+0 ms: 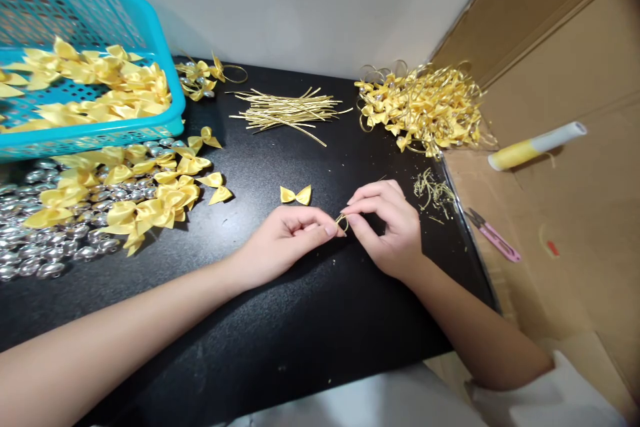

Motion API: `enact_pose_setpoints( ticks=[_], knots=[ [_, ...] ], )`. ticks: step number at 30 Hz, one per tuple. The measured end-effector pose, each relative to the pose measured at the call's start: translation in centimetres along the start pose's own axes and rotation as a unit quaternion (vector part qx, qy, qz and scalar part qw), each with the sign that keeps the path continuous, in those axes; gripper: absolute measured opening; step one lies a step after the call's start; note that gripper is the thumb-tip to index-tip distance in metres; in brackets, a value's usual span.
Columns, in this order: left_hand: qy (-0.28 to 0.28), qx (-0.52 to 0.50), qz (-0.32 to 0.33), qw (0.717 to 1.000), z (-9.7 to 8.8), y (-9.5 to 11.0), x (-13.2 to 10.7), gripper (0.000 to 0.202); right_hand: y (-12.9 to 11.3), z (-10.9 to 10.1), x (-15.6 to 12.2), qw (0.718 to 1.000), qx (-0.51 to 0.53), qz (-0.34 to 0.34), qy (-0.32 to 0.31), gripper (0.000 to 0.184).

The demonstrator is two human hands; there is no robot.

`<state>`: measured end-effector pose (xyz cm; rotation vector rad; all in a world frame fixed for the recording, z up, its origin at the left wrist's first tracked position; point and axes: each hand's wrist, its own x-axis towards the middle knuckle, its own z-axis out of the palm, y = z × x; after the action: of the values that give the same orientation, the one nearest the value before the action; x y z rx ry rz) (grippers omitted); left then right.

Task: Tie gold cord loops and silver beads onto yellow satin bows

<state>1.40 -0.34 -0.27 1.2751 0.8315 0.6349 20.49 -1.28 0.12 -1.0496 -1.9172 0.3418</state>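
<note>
A thin gold cord point(343, 220), bent into a small loop, is pinched between my two hands above the black table. My left hand point(295, 233) has its thumb and forefinger closed on one side of the loop. From the other side, my right hand point(385, 223) grips it with thumb and fingertips. Just beyond my left hand lies a single yellow ribbon bow point(296, 195). A bundle of straight gold cords point(287, 110) rests farther back. The cord's ends are partly hidden by my fingers.
A turquoise basket point(173, 80) of yellow bows stands at the left. Silver beads point(50, 243) and loose bows lie before it. At the back right is a pile of looped yellow bows point(425, 107). Cord scraps point(433, 192), pink snips point(495, 235) and a yellow-white roll point(537, 145) are right.
</note>
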Motion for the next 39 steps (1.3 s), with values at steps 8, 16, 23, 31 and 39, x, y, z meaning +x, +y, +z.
enact_pose_setpoints(
  ticks=[8,16,23,31,39],
  knots=[
    [0.012,-0.010,-0.008,1.000,0.09,-0.02,0.03,0.023,0.49,0.13,-0.51,0.904,0.349,0.229,-0.089,0.028],
    [0.009,0.002,0.005,1.000,-0.09,-0.11,0.02,0.022,0.60,0.58,-0.39,0.827,0.442,0.339,-0.071,0.034],
    [0.005,-0.001,0.004,1.000,-0.18,-0.03,-0.06,0.022,0.85,0.24,-0.16,0.830,0.445,0.331,-0.057,0.028],
    [0.004,0.016,-0.008,1.000,-0.13,0.11,0.08,0.024,0.56,0.15,-0.10,0.918,0.318,0.224,-0.078,0.014],
    [-0.004,0.022,-0.010,1.000,-0.09,0.34,-0.02,0.025,0.75,0.19,-0.06,0.962,0.203,0.163,-0.086,0.007]
  ],
)
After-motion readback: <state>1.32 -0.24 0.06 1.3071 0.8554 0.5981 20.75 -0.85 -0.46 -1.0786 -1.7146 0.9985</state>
